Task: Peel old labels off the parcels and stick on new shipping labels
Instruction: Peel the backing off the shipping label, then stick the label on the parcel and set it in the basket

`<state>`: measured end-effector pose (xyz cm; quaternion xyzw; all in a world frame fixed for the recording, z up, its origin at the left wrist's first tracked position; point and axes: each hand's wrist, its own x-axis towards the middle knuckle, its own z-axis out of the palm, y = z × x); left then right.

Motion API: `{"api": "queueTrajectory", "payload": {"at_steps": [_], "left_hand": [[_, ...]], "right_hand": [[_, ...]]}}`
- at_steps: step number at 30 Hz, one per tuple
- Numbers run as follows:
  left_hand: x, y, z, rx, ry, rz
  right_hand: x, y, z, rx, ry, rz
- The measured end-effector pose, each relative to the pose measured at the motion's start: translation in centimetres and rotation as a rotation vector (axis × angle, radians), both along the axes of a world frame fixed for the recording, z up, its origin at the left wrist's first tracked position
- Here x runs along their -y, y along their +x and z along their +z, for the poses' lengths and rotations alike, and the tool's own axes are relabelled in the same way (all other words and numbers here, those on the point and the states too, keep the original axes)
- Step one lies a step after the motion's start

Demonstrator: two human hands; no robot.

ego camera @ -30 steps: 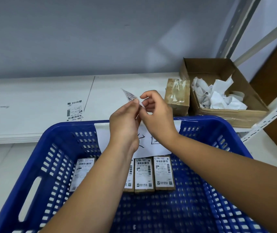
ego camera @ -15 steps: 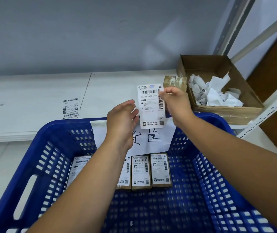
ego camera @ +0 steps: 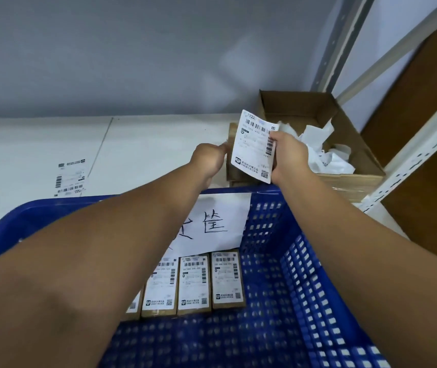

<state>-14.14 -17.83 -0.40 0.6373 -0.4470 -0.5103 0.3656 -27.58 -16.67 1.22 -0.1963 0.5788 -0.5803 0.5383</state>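
A person's right hand pinches a white shipping label by its right edge, thumb on the printed face and fingers curled behind it. The label hangs nearly upright, tilted a little to the right, with its barcode at the top. It hangs above the far rim of a blue basket and in front of a brown parcel.

The parcel stands on the white shelf just beyond the basket, and the label hides most of it. The left hand reaches across to the parcel's left side, its fingertips at the carton's edge. Whether it grips the parcel or only touches it cannot be told, as the fingers are largely hidden behind the back of the hand. Both forearms stretch over the basket.

Inside the basket, a row of labelled parcels lies flat against the far wall, side by side and touching, the leftmost partly covered by the left arm. Above them a paper sign with handwritten characters hangs on the basket's inner wall.

To the right of the parcel sits an open cardboard box holding crumpled white paper scraps. A loose label lies flat on the shelf, well apart to the left.
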Motion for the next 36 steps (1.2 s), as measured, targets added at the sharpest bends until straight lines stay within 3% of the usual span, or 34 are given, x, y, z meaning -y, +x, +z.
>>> {"api": "queueTrajectory", "payload": {"at_steps": [4, 10, 15, 23, 29, 36], "left_hand": [[0.9, -2.3, -0.2, -0.117, 0.058, -0.01], [0.3, -4.2, -0.6, -0.117, 0.109, 0.085], [-0.9, -2.2, 0.4, -0.315, 0.155, 0.124], [-8.1, 4.3, 5.1, -0.385, 0.013, 0.023], [-16.4, 8.7, 11.0, -0.355, -0.283, -0.076], [-24.5, 10.8, 13.6, -0.424, -0.241, 0.137]], "right_hand": [[0.8, -0.9, 0.0, 0.004, -0.095, -0.012], [0.4, -1.6, -0.8, 0.014, -0.062, 0.112], [-0.8, -1.4, 1.0, 0.039, -0.096, 0.217], [-6.2, 1.8, 7.8, 0.151, -0.03, 0.339], [-13.8, 6.4, 13.0, 0.157, -0.006, 0.507], [-21.6, 8.3, 14.7, 0.17, -0.024, 0.562]]}}
